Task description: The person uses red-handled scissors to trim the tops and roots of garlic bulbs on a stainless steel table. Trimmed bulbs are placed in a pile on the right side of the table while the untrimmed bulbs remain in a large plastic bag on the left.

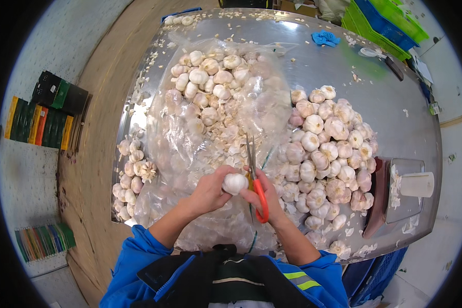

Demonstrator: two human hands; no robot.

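A white garlic bulb (235,184) is in the fingers of my left hand (211,189), low over a clear plastic bag. Scissors with orange-red handles (261,206) rest in my right hand (267,192), blades pointing away from me; its fingertips are close beside the bulb. The open plastic bag (169,154) holds many garlic bulbs (211,75) and loose papery skins (229,140). To its right lies a large heap of garlic bulbs (327,154) on the metal table (400,127). A smaller group of bulbs (129,181) lies along the left edge.
A metal tray (417,210) with a white plastic container (417,184) stands at the right, beside a dark red object (375,200). A blue crumpled glove or cloth (325,38) and a dark-handled tool (394,68) lie at the back. Green and blue crates (385,27) stand beyond.
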